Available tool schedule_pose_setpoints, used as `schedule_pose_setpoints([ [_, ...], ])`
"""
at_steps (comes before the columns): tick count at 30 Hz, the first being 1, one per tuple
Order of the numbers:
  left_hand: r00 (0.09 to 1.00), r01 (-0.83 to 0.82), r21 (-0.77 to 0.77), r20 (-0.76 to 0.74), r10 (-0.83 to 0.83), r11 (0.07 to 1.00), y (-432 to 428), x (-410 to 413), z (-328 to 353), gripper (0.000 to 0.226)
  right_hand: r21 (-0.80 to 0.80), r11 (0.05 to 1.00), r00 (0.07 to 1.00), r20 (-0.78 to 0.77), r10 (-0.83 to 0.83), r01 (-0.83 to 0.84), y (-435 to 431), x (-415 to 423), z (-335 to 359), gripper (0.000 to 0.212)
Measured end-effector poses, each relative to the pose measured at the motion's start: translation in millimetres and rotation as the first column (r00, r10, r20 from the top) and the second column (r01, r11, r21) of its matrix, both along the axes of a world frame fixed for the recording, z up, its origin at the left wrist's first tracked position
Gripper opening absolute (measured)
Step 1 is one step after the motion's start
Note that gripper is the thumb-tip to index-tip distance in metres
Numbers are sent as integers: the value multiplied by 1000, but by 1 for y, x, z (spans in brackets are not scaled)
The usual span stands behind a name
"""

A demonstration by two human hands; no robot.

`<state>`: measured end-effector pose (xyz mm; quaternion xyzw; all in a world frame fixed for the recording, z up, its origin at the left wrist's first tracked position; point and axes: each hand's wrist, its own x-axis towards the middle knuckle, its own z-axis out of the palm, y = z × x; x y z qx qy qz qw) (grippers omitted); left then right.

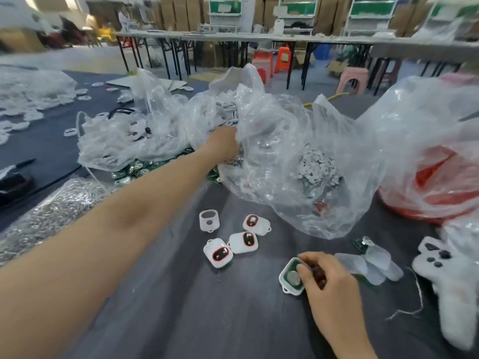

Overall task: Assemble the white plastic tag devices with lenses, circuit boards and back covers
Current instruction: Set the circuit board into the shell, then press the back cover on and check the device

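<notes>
- The left hand point(225, 141) was pushed in among the folds of a clear plastic bag point(274, 141). Its fingers were hidden by the film, so I could not tell whether they were spread or holding anything.
- The whole frame was smeared by motion, and the far benches and stools were too soft to read.
- Inside the bag a heap of small white discs point(318, 167) showed through the plastic. What lay deeper was lost in glare.
- A pile of green circuit boards point(134, 170) peeped out under the bag's left edge, mostly covered.
- Small dark pieces point(318, 273) sat tucked in the right hand's curled fingers. What they were I could not make out.
- The left forearm crossed the dark grey table point(181, 307) on a diagonal from the lower left corner.
- Bare cloth lay in front of the person, between the two arms. A red bag point(430, 185) and a white plush toy point(445, 270) crowded the right side.
- The right hand point(329, 281) gripped an open tag shell point(286, 286) near the table's front, thumb pressed into it. The shell was white with rounded corners, a green board and a silver coin cell lying inside.
- Three closed tags point(219, 253) lay near together at the middle of the table, each white with a dark, red-rimmed lens.
- An empty shell point(209, 221) lay just beyond them.
- Frosted back covers point(373, 265) lay overlapping just right of the right hand.
</notes>
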<state>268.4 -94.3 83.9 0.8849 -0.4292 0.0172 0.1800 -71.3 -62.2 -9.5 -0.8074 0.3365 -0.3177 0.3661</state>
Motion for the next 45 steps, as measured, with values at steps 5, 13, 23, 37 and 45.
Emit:
schedule_pose_setpoints([
  [5, 1000, -21, 194, 1, 21, 981, -24, 36, -7, 21, -74, 996, 998, 37, -52, 54, -3, 7, -5, 36],
  [13, 966, -253, 97, 72, 247, 963, -45, 60, -31, 23, -163, 982, 996, 4, -91, 90, -6, 19, -6, 35],
  [23, 934, -297, -797, -356, -11, 526, 25, -21, 2, 28, -146, 989, 1000, 8, -23, 24, -4, 14, -6, 33],
  [37, 239, -382, -648, -758, -607, 659, 130, -236, -87, 46, 159, 979, 959, 270, 83, -130, 8, -9, 13, 19],
  [45, 301, -238, -672, -737, -605, 701, 134, -239, -83, 40, 466, 859, 903, 430, -13, -210, 2, -11, 20, 10],
])
